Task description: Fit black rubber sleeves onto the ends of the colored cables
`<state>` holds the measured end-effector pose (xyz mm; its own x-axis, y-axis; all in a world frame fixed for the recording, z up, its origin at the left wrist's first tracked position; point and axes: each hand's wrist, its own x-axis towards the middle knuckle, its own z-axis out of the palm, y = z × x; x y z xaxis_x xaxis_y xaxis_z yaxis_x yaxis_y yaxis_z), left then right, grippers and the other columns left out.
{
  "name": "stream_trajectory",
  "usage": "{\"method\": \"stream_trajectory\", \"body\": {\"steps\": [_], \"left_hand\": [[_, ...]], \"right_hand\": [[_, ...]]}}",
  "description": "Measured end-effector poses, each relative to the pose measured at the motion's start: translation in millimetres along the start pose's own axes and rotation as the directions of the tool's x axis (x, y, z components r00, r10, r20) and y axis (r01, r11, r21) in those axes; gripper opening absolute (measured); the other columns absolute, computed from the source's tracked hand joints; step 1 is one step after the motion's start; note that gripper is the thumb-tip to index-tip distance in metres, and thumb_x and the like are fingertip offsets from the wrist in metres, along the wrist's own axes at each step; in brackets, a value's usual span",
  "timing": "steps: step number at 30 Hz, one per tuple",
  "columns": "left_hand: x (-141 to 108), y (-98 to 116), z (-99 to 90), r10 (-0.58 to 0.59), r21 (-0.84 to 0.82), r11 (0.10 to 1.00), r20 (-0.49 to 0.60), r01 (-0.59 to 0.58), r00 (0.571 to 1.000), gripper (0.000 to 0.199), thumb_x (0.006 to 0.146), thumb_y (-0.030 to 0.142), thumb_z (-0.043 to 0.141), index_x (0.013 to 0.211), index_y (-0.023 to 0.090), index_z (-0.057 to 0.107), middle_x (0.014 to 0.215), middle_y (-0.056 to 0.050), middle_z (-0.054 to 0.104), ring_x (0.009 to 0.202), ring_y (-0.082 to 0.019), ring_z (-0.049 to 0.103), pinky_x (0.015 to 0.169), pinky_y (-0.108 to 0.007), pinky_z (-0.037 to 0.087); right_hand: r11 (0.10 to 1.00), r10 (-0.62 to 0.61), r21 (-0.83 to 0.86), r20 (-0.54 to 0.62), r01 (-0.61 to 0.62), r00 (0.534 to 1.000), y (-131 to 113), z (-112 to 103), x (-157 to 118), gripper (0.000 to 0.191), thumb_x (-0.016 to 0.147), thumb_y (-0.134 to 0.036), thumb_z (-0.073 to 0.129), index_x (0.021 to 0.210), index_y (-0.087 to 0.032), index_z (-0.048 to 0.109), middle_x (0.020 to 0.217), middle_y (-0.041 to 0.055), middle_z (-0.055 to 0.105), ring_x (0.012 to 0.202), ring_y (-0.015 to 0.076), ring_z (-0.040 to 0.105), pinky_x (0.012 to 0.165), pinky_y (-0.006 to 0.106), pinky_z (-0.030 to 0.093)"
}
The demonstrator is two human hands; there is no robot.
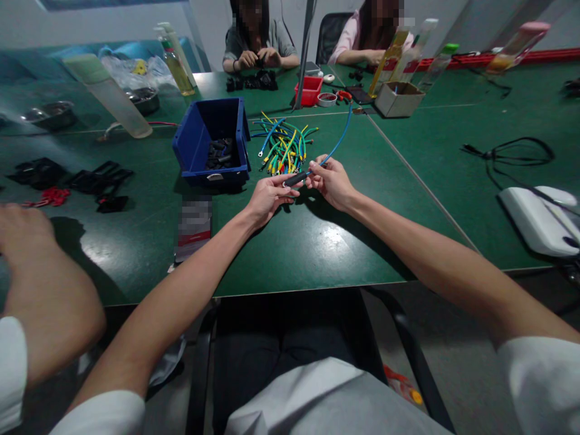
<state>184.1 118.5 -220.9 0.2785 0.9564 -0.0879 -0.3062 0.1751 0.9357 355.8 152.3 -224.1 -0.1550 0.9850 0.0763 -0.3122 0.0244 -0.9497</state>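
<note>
Over the green table, my left hand [268,198] is closed on a short black sleeve [295,179]. My right hand [333,183] pinches a thin blue wire [338,144], whose free end curves up and away. The wire's near end meets the sleeve between my hands; how far it goes in, I cannot tell. Just beyond my fingers lies a pile of green, yellow and blue wires [290,145], several with metal ring terminals. To the left of the pile stands a blue bin [212,175] with black pieces [220,154] inside.
A dark packet [194,220] lies left of my left forearm. Another person's arm [49,284] rests at the far left, near black and red parts [49,196]. A white device [539,220] with a black cable sits right. Two people work across the table, near bottles and a red box [309,90].
</note>
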Motion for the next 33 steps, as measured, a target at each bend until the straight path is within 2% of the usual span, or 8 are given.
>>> {"method": "stream_trajectory", "body": {"steps": [18,33], "left_hand": [[-0.1,0.3,0.1,-0.003,-0.007,1.0,0.003,0.003,1.0,0.038,0.069,0.006,0.062,0.106,0.013,0.072,0.094,-0.008,0.074,0.069,-0.011,0.065,0.066,-0.023,0.049],[1.6,-0.5,-1.6,0.011,0.003,1.0,0.031,-0.011,0.999,0.041,0.065,0.006,0.064,0.105,0.013,0.071,0.094,-0.007,0.073,0.068,-0.01,0.064,0.066,-0.023,0.048]], "right_hand": [[1.0,-0.012,-0.01,0.015,0.013,1.0,3.2,-1.3,-0.8,0.031,0.081,-0.032,0.071,0.079,-0.023,0.042,0.066,-0.0066,0.053,0.052,0.0068,0.055,0.05,0.02,0.049],[0.993,-0.051,-0.101,0.037,0.055,0.998,10.2,-5.9,1.0,0.038,0.079,-0.048,0.07,0.085,-0.025,0.039,0.062,-0.007,0.058,0.049,0.01,0.057,0.048,0.024,0.046]]}}
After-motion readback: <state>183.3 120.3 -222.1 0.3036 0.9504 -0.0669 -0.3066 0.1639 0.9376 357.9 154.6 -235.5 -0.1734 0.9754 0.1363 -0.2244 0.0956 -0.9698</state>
